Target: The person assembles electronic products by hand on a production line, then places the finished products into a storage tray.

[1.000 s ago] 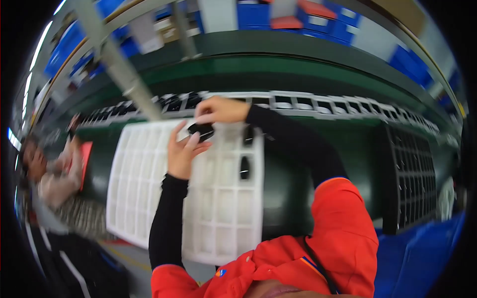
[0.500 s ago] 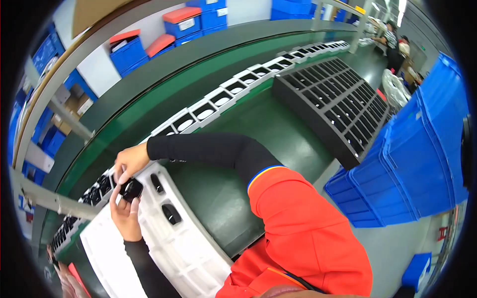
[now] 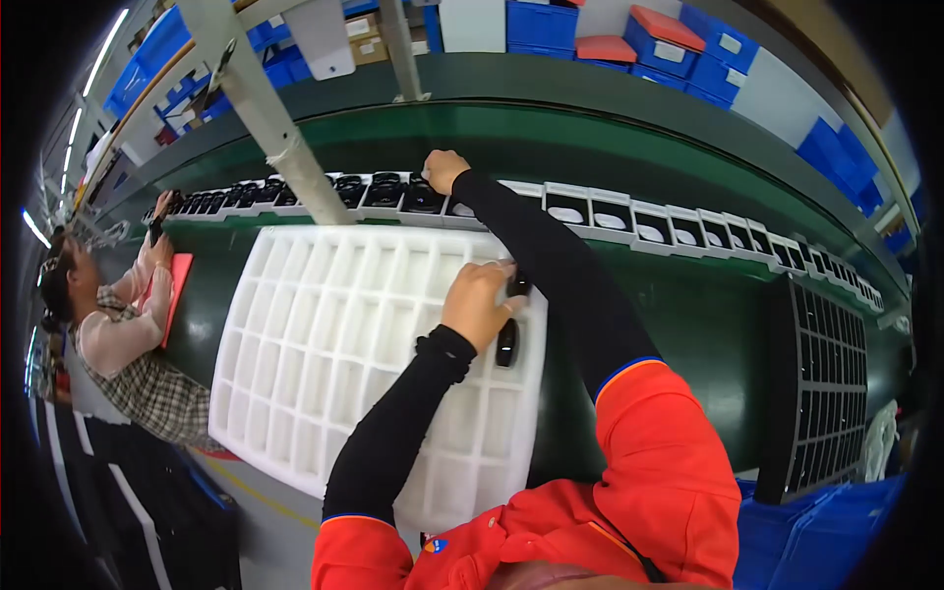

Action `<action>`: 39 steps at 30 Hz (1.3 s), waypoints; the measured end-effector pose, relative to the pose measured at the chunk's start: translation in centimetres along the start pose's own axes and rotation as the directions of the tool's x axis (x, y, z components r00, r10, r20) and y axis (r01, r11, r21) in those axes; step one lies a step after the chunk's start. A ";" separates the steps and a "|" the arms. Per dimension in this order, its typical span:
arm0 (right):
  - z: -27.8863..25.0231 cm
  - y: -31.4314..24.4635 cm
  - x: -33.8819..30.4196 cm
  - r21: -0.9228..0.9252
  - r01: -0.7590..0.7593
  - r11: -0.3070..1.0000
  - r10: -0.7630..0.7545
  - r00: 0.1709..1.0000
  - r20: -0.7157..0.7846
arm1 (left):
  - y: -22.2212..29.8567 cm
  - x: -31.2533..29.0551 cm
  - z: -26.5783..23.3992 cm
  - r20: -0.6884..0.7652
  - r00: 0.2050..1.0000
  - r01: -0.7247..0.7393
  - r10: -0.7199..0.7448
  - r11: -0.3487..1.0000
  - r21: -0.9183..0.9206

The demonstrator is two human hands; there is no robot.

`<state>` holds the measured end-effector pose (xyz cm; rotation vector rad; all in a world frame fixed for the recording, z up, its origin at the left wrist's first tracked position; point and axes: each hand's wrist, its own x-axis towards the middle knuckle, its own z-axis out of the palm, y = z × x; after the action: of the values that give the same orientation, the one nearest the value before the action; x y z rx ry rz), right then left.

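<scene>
My left hand point(image 3: 477, 307) reaches over a white foam tray point(image 3: 329, 359), thumb and fingers closed around a glossy black device point(image 3: 518, 283) in a compartment near its right edge. Another black device point(image 3: 506, 342) lies in the compartment just below. Beyond the tray, my right hand point(image 3: 445, 171) is at a row of small white boxes, fingers curled closed at the upper edge of one box. A black device point(image 3: 423, 200) sits in that box, right beside the fingertips. Whatever those fingers hold is hidden.
White boxes point(image 3: 649, 232) run along the green conveyor; those on the left hold black devices. At right stands a dark compartment tray point(image 3: 831, 383), with blue bins point(image 3: 796, 536) below it. A metal post point(image 3: 295, 162) rises before the row. A co-worker point(image 3: 128, 324) is at left.
The view has swung left. My hands, together on one black device before, have separated: the right is at the box row, the left on a device in the foam tray.
</scene>
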<state>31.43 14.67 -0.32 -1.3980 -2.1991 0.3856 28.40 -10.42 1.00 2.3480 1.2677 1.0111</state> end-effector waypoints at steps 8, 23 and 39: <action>-3.0 -1.1 -2.2 0.075 0.193 0.978 -0.194 0.981 0.010 | 0.4 0.3 1.3 -0.132 0.991 0.029 -0.020 0.997 0.067; -12.8 -3.0 -14.9 0.088 0.507 0.858 -0.484 0.853 -0.197 | 1.3 0.8 -4.9 0.086 0.901 0.294 -0.425 0.453 -0.841; -13.9 1.2 -13.1 0.300 0.412 0.860 -0.402 0.911 -0.095 | 2.7 -4.6 -3.8 0.032 0.991 0.132 -0.129 0.982 -0.136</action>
<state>44.56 2.96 7.22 -0.7382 -2.2151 0.5262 25.70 -15.98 3.12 2.1376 1.2817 0.9931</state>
